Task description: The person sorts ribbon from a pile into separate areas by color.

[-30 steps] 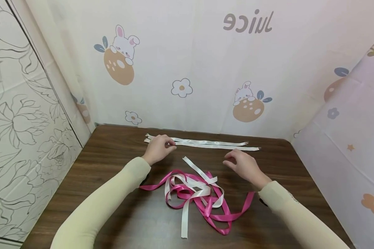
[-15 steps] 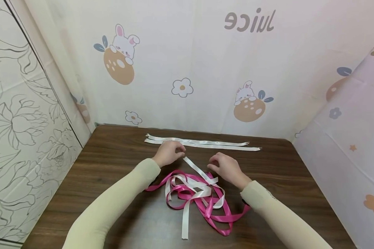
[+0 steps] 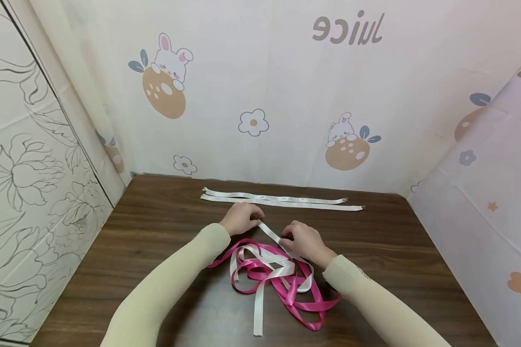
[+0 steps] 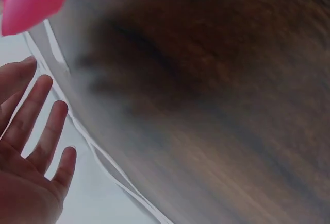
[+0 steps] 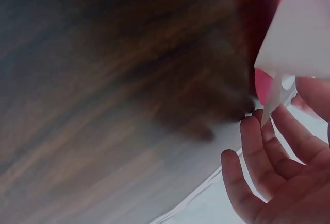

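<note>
A loose tangle of white ribbon point(image 3: 258, 308) and pink ribbon point(image 3: 314, 303) lies on the brown table. One straight white tail runs from the tangle up toward its far left. My left hand point(image 3: 240, 218) pinches this tail's tip between thumb and curled fingers; its contact is hidden in the left wrist view, where the hand point(image 4: 31, 141) shows spread fingers. Lower on the same tail, my right hand point(image 3: 306, 242) has thumb and forefinger at the white ribbon. In the right wrist view a white strip point(image 5: 272, 100) passes by the right fingertips.
Behind the hands, two white ribbon lengths point(image 3: 308, 204) lie side by side across the far part of the table point(image 3: 156, 217). A printed curtain point(image 3: 286, 72) hangs directly behind the table, with more printed cloth at both sides.
Both hands have come in toward the white ribbon's tail: the left moved right and nearer, the right moved left and nearer. The two far ribbons have stayed put.
</note>
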Motion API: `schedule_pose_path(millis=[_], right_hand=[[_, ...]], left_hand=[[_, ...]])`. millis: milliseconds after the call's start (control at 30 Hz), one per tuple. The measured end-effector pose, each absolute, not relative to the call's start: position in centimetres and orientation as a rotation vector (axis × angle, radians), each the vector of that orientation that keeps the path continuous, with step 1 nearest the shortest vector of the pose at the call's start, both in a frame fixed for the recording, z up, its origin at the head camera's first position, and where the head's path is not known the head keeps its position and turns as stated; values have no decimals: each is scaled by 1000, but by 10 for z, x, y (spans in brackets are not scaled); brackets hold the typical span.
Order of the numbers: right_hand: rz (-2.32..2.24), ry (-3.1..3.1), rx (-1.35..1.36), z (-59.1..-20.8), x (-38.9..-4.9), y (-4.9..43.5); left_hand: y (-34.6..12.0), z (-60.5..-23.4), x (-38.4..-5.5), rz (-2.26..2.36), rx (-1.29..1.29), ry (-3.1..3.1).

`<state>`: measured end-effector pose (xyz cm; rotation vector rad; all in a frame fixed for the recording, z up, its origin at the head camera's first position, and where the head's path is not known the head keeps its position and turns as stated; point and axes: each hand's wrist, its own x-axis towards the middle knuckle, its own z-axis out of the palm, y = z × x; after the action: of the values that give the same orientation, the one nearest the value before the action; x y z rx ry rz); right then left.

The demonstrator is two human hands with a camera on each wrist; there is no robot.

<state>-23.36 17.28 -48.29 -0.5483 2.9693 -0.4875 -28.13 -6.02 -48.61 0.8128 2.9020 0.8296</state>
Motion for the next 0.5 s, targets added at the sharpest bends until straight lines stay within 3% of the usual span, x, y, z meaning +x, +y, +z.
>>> schedule_pose_path(millis=[500], right_hand=[[-530, 2996, -568, -490, -232, 165]], left_hand=[[-58, -499, -287, 747, 925, 2866]])
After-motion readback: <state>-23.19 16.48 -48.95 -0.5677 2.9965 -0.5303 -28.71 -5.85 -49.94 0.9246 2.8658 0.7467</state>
